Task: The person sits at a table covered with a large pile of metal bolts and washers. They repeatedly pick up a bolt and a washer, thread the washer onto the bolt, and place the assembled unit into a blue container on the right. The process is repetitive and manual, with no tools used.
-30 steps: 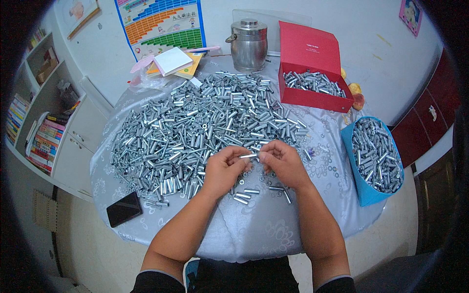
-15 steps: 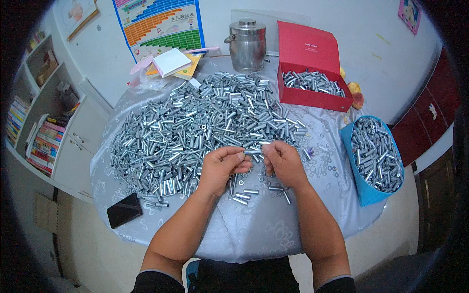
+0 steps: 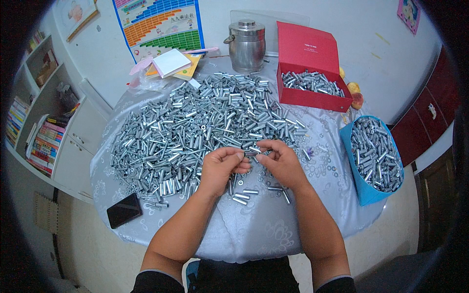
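Note:
My left hand (image 3: 222, 166) is closed, thumb and index finger pinching a small silvery metal sleeve (image 3: 251, 154) that points to the right. Around the free end of this sleeve, my right hand (image 3: 282, 165) has its thumb and index finger spread apart, with a gap between them. Whether a fingertip touches the sleeve is too small to tell. Just beyond both hands spreads a big heap of metal sleeves and bolts (image 3: 195, 132). A few loose sleeves (image 3: 240, 199) lie on the cloth below my hands, with small nuts or washers near them.
A red box (image 3: 312, 100) of metal pieces stands at the back right, its lid raised. To the right is a blue bag (image 3: 371, 195) full of them. A black phone (image 3: 124, 211) lies at the front left. A metal pot (image 3: 247, 46) and notepads (image 3: 171, 62) are at the back.
My right thumb and index finger have come apart from their pinch at the sleeve's right end, and the index finger now reaches farther left. My left hand keeps its place.

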Demonstrator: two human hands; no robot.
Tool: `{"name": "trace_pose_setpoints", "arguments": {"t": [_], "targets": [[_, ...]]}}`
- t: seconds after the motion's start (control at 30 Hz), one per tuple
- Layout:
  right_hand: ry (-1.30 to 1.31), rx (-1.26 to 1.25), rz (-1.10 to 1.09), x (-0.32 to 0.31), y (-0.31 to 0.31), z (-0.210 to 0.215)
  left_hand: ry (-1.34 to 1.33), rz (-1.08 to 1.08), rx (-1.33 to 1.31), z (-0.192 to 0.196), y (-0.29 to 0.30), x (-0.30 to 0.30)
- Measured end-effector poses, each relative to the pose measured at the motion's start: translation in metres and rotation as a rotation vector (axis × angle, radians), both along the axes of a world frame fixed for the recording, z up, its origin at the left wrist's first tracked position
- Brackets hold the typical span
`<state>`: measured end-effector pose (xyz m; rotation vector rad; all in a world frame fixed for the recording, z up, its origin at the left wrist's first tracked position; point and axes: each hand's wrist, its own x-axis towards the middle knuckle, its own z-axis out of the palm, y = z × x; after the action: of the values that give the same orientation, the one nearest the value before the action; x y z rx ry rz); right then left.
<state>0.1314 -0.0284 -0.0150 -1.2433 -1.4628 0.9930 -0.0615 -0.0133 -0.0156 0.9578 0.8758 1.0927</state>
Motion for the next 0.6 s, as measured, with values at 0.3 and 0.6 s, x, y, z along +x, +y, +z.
{"name": "trace_pose_setpoints", "arguments": {"t": [0.3,0.6], "targets": [[0.243,-0.115,0.077,0.0025,-0.0001,0.003,-0.119,0.003,-0.085,0.001,0.0023,-0.0028],[0.335,-0.128,0.1,0.0028,0.0,0.0061,-0.217,-0.021,-0.155,0.0023,0.0021,-0.0043]]}}
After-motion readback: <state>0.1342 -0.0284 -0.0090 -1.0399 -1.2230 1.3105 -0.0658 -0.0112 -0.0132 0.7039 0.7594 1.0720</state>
